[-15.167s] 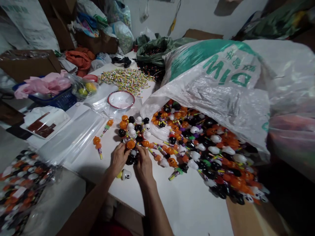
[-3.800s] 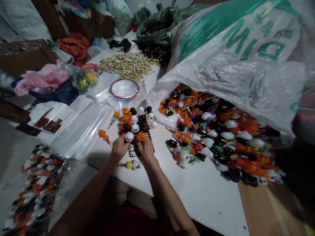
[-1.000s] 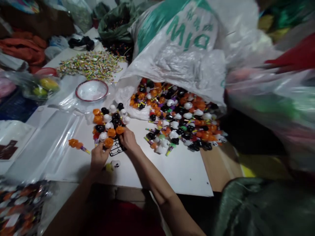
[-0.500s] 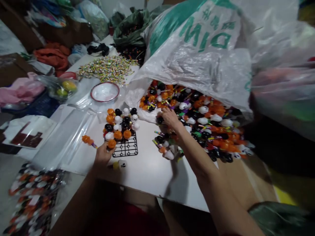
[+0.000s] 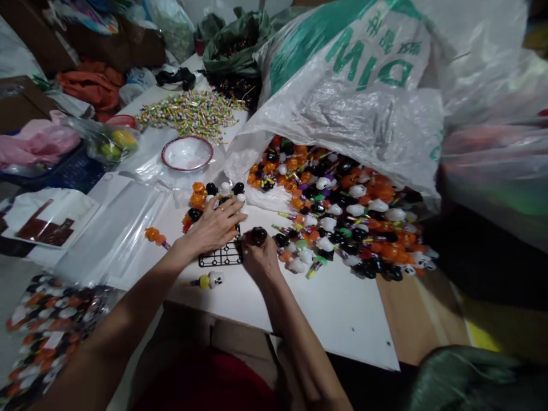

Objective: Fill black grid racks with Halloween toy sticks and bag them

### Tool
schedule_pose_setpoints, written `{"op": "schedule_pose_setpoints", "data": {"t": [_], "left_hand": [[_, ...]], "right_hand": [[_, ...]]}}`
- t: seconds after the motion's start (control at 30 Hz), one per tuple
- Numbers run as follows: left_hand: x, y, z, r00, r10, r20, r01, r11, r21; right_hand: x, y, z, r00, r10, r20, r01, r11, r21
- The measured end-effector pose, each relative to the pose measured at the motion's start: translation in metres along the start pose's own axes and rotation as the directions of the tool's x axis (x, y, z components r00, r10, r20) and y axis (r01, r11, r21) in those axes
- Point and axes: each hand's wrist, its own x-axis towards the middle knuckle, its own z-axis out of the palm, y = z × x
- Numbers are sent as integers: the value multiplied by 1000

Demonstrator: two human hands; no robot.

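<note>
A black plastic grid rack (image 5: 220,256) lies on the white table (image 5: 334,308), its far rows filled with orange, black and white toy heads (image 5: 204,194). My left hand (image 5: 214,224) rests flat on those heads, fingers spread. At the rack's right edge, my right hand (image 5: 257,257) is closed on a black round toy head (image 5: 259,234). A white skull stick toy (image 5: 210,280) lies loose in front of the rack.
A big white and green sack (image 5: 355,97) spills a heap of orange, black and white toys (image 5: 342,211) at right. A red-rimmed bowl (image 5: 187,153), clear plastic bags (image 5: 124,228), a candy pile (image 5: 188,111) and packed toy bags (image 5: 38,325) lie around.
My right hand came back from the toy heap with a black head to the rack's right edge. My left hand moved from the rack's near corner up onto the filled rows.
</note>
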Motion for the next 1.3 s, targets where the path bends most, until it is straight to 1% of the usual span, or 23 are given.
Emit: {"op": "schedule_pose_setpoints", "data": {"t": [0.03, 0.1, 0.17, 0.2, 0.27, 0.33, 0.37, 0.43, 0.53, 0.6, 0.7, 0.77, 0.87, 0.9, 1.0, 1.07, 1.17, 1.23, 1.3], "left_hand": [[2, -1, 5, 1000, -5, 24, 5, 1000, -14], [1, -3, 12, 999, -35, 32, 37, 999, -38], [-3, -3, 15, 998, -59, 29, 61, 997, -50], [-4, -3, 15, 998, -64, 27, 66, 996, -56], [-5, -2, 14, 998, -64, 18, 65, 995, -76], [-6, -2, 13, 998, -65, 2, 65, 993, -96], [-6, -1, 12, 998, -64, -4, 63, 993, -104], [-7, 0, 11, 999, -52, -5, 51, 992, -114], [-7, 1, 11, 1000, -31, -2, 30, 994, -109], [-5, 0, 13, 999, -39, -10, 38, 996, -76], [3, -6, 20, 995, -91, -46, 90, 996, -18], [9, -11, 23, 991, -115, -72, 115, 993, -13], [13, -15, 25, 992, -106, -74, 104, 994, -34], [13, -15, 24, 993, -100, -70, 98, 995, -36], [12, -15, 24, 991, -110, -71, 108, 993, -40], [10, -15, 24, 988, -136, -74, 132, 989, -60], [10, -14, 22, 984, -164, -71, 158, 984, -84], [11, -8, 19, 983, -155, -98, 150, 987, -59], [13, 7, 17, 978, -121, -167, 119, 993, -22]], "right_hand": [[3, 0, 2, 1000, -30, 8, 30, 999, -33], [6, -2, 5, 996, -80, 37, 85, 982, -169], [5, -4, 7, 994, -85, 64, 100, 952, -291], [5, -4, 7, 995, -74, 66, 92, 941, -326], [4, -2, 7, 997, -59, 54, 75, 929, -362], [4, 0, 3, 996, -69, 57, 86, 914, -396], [4, 0, 0, 994, -80, 71, 103, 901, -422], [3, 0, -4, 987, -86, 136, 142, 863, -484], [4, -2, -3, 977, -61, 206, 169, 812, -558], [10, -3, 3, 975, -78, 210, 188, 796, -575], [27, -4, 10, 973, -131, 190, 218, 795, -566], [39, -4, 9, 979, -110, 170, 185, 824, -535], [48, -5, 5, 989, -7, 149, 73, 896, -439], [49, -5, 4, 989, 7, 149, 54, 913, -403], [50, -4, 5, 991, -28, 127, 72, 931, -359], [50, -3, 8, 992, -59, 110, 99, 906, -411], [49, -5, 13, 987, -50, 155, 129, 819, -560], [48, -9, 16, 983, -22, 183, 137, 753, -643], [48, -16, 18, 975, -25, 220, 170, 719, -674]]}}
